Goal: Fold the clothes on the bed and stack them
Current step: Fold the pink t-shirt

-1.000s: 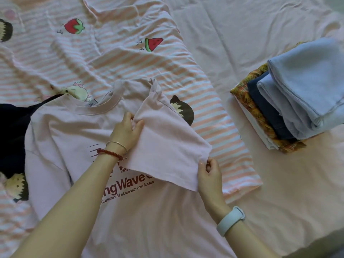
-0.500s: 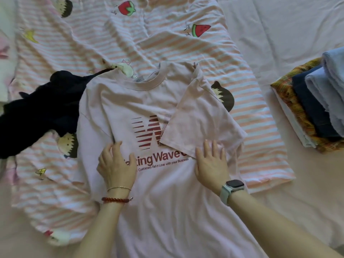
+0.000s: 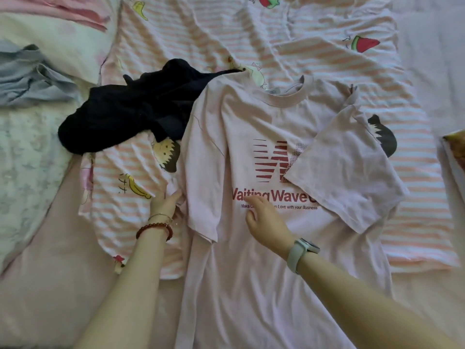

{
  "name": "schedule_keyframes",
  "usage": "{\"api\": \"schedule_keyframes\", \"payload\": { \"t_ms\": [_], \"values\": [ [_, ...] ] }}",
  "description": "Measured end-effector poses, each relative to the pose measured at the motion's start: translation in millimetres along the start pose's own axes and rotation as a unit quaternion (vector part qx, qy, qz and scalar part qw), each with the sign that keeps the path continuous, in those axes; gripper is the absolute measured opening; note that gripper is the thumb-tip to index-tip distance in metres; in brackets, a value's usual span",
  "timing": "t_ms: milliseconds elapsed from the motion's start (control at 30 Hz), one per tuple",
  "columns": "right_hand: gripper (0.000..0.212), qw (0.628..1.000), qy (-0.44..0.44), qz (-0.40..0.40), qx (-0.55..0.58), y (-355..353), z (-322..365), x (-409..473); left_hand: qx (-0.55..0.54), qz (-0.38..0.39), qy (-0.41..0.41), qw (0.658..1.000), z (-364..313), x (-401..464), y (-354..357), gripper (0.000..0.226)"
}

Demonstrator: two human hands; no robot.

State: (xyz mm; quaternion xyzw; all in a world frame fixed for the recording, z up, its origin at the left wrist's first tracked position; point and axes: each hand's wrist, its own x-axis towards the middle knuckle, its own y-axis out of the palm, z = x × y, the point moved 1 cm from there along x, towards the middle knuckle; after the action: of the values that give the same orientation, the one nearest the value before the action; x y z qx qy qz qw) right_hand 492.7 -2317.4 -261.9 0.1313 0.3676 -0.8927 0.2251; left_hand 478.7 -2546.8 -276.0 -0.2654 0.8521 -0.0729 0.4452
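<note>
A pale pink T-shirt [image 3: 251,285] with red "Waiting Wave" print lies face up on the bed. Its right sleeve [image 3: 347,177] is folded inward over the chest. My left hand [image 3: 166,202], with a red bead bracelet, pinches the edge of the left sleeve at the shirt's left side. My right hand [image 3: 266,222], with a pale watch on the wrist, hovers over the printed chest with fingers spread, holding nothing. A crumpled dark navy garment [image 3: 130,114] lies just left of the shirt's collar.
A pink striped blanket [image 3: 327,54] with cartoon prints lies under the shirt. A grey-blue garment [image 3: 27,76] and a pale pillow [image 3: 60,46] are at the far left. The corner of the folded stack [image 3: 456,149] shows at the right edge.
The view swung left, so the folded stack slid almost out of frame. Both hands left the folded right sleeve. My left hand went to the left sleeve and took its edge.
</note>
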Motion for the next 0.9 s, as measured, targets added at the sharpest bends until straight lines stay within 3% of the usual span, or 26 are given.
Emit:
{"api": "schedule_keyframes", "payload": {
  "t_ms": [67, 133, 233, 300, 367, 400, 433, 467, 500, 567, 667, 800, 900],
  "values": [
    [0.037, 0.999, 0.020, -0.012, 0.049, 1.7, 8.1, 1.6, 0.068, -0.076, 0.050, 0.994, -3.5, -0.6, -7.0, 0.037],
    [0.031, 0.988, 0.066, -0.021, 0.138, -1.1, 15.3, 3.1, 0.047, -0.182, 0.131, 0.973, -16.5, -11.5, -20.0, 0.035],
    [0.026, 0.907, 0.176, -0.040, 0.380, -11.7, 21.7, 9.6, -0.016, -0.251, 0.262, 0.932, -44.2, -37.7, -32.0, 0.033],
    [0.022, 0.845, 0.225, -0.038, 0.483, -21.6, 20.2, 14.3, -0.022, -0.170, 0.318, 0.932, -60.0, -61.4, -17.1, 0.021],
    [0.020, 0.804, 0.247, -0.036, 0.540, -31.6, 11.4, 18.0, -0.002, 0.054, 0.358, 0.932, -68.1, -88.5, 13.8, 0.005],
    [0.025, 0.791, 0.246, -0.035, 0.560, -36.2, 5.4, 18.9, 0.021, 0.177, 0.356, 0.917, -68.0, -100.1, 30.1, 0.009],
    [0.033, 0.787, 0.236, -0.030, 0.569, -39.9, -1.0, 20.1, 0.062, 0.271, 0.354, 0.893, -65.1, -107.4, 43.9, 0.014],
    [0.041, 0.791, 0.224, -0.023, 0.569, -43.1, -6.9, 21.1, 0.108, 0.313, 0.359, 0.873, -61.6, -109.4, 53.1, 0.015],
    [0.047, 0.793, 0.218, -0.016, 0.569, -44.9, -11.2, 21.8, 0.134, 0.305, 0.366, 0.869, -58.4, -105.2, 57.5, 0.013],
    [0.052, 0.789, 0.221, -0.015, 0.573, -44.7, -16.8, 22.5, 0.143, 0.195, 0.364, 0.899, -55.4, -84.4, 55.9, 0.013],
    [0.038, 0.803, 0.233, -0.022, 0.548, -38.3, -17.9, 27.0, 0.156, 0.057, 0.318, 0.933, -51.4, -44.4, 44.1, 0.021],
    [0.023, 0.821, 0.232, -0.099, 0.513, -31.2, -7.2, 35.9, 0.185, 0.091, 0.262, 0.943, -64.0, -10.9, 55.3, 0.031],
    [0.031, 0.858, 0.167, -0.138, 0.466, -37.0, 17.9, 47.1, 0.038, 0.205, 0.164, 0.964, -93.9, -9.0, 63.1, 0.021]
  ]
}}
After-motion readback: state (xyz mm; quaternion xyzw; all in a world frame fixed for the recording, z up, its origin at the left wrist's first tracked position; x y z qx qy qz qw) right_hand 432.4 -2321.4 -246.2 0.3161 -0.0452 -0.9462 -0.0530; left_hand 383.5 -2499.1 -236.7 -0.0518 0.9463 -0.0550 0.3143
